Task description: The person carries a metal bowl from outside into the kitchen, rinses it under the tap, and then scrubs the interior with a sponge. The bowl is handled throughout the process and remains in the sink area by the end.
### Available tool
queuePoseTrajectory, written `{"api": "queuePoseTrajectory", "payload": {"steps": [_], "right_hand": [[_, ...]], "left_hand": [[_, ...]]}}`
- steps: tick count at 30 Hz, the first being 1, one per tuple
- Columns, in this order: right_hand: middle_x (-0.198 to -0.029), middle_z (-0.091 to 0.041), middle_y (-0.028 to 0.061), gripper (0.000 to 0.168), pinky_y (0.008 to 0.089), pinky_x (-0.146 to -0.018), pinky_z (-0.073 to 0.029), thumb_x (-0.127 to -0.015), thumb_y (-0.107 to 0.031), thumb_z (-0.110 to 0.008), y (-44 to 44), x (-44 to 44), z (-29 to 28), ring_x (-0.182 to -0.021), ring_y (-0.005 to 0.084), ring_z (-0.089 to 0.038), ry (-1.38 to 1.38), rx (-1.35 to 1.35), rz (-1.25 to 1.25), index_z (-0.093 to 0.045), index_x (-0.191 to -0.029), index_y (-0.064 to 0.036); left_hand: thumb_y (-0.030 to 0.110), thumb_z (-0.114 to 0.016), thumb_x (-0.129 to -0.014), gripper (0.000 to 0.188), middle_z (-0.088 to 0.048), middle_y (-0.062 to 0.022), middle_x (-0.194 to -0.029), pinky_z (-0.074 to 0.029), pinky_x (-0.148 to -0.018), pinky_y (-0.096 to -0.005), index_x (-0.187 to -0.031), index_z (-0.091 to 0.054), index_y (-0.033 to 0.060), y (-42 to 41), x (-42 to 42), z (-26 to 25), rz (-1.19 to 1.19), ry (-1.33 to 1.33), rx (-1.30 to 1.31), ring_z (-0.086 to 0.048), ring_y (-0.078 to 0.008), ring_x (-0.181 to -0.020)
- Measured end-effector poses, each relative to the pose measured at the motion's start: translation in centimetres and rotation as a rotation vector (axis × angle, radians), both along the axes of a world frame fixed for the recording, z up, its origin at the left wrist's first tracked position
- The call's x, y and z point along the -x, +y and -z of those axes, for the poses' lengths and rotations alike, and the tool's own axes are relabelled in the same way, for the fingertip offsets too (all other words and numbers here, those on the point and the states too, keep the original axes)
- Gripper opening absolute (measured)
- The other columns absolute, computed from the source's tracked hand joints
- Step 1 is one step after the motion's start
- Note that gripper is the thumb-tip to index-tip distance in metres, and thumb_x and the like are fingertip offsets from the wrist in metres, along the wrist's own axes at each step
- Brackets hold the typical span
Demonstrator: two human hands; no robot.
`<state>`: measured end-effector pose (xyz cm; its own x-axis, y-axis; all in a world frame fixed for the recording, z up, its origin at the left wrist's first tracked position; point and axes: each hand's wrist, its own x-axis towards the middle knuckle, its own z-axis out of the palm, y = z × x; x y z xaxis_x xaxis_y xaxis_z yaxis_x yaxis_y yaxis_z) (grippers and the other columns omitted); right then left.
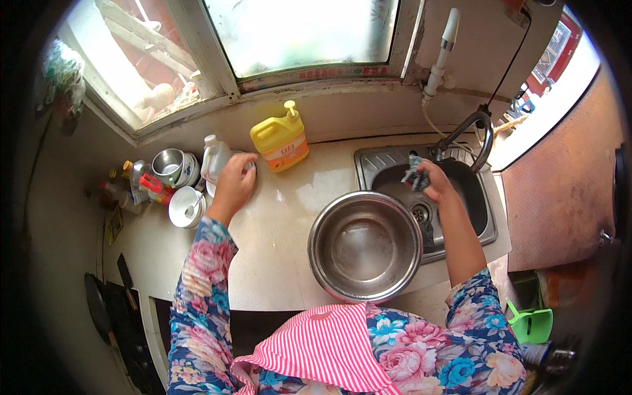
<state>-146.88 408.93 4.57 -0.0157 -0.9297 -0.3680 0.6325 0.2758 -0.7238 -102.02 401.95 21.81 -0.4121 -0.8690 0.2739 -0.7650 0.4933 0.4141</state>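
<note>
My right hand (434,181) is shut on a crumpled grey-green cloth (417,173) above the stainless steel sink (395,185). A large, shallow metal basin (365,247) rests partly on the counter and partly over the sink's left edge. At the left, my left hand (236,182) is beside a translucent plastic jug (216,157) and over a round dish (253,170) that it mostly hides; whether it grips anything cannot be told. To its right stands a yellow pump jug (280,140) with an orange and white label. Something dark lies by the sink drain (420,213).
Stacked white bowls (185,207) with a spoon, a metal bowl (168,163) on other bowls, and several bottles (140,182) crowd the counter's left end. A curved faucet (481,133) rises behind the sink. A green plastic dustpan (533,323) is at lower right.
</note>
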Motion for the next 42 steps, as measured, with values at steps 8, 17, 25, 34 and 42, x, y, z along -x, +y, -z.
{"api": "queuePoseTrajectory", "payload": {"steps": [8, 17, 25, 34, 42], "right_hand": [[-0.090, -0.061, 0.0132, 0.025, 0.0395, -0.067, -0.055, -0.083, 0.000, -0.054, -7.6, -12.5, -4.8, -0.077, 0.0231, -0.063, -0.091, 0.099, -0.063, -0.050, -0.107, 0.003], [-0.089, -0.060, 0.0140, 0.025, 0.0383, -0.062, -0.056, -0.081, 0.005, -0.055, -14.5, -22.1, -6.2, -0.075, 0.0240, -0.063, -0.107, -0.014, 0.047, -0.050, -0.106, 0.006], [-0.090, -0.060, 0.0133, 0.018, 0.0388, -0.067, -0.056, -0.083, 0.005, -0.050, -17.1, -23.3, -6.3, -0.078, 0.0233, -0.063, -0.211, 0.050, -0.007, -0.053, -0.100, 0.004], [-0.092, -0.058, 0.0152, 0.023, 0.0451, -0.068, -0.056, -0.082, 0.006, -0.049, -17.1, -23.5, -6.0, -0.079, 0.0275, -0.062, -0.306, 0.073, -0.061, -0.049, -0.105, 0.005], [-0.095, -0.061, 0.0117, 0.023, 0.0381, -0.074, -0.053, -0.082, 0.004, -0.051, -10.7, -21.2, -7.0, -0.082, 0.0238, -0.063, -0.358, 0.146, -0.206, -0.052, -0.105, 0.001]], "left_hand": [[-0.004, -0.042, -0.077, 0.052, -0.041, -0.0080, -0.135, -0.033, -0.101, -0.0388, -0.126, -0.046, 0.0109, -10.8, 6.6, -0.1, 0.130, -0.356, 0.165, -0.039, -0.0282, -0.123], [-0.010, -0.045, -0.072, 0.069, -0.036, 0.0013, -0.141, -0.022, -0.105, -0.0511, -0.133, -0.040, 0.0202, -12.9, 8.2, 2.1, 0.102, -0.558, 0.114, -0.031, -0.0248, -0.130], [-0.007, -0.046, -0.074, 0.062, -0.039, 0.0018, -0.139, -0.020, -0.103, -0.0575, -0.129, -0.045, 0.0218, -12.8, 7.6, 2.7, 0.063, -0.423, 0.059, -0.036, -0.0271, -0.127], [-0.005, -0.049, -0.074, 0.064, -0.038, 0.0029, -0.139, -0.024, -0.101, -0.0576, -0.130, -0.043, 0.0237, -12.4, 7.8, 3.4, -0.003, -0.395, 0.023, -0.039, -0.0248, -0.124], [-0.011, -0.047, -0.072, 0.060, -0.042, -0.0112, -0.135, -0.031, -0.101, -0.0263, -0.127, -0.048, 0.0117, -12.4, 8.3, 2.8, 0.118, 0.132, -0.191, -0.042, -0.0215, -0.122]]}}
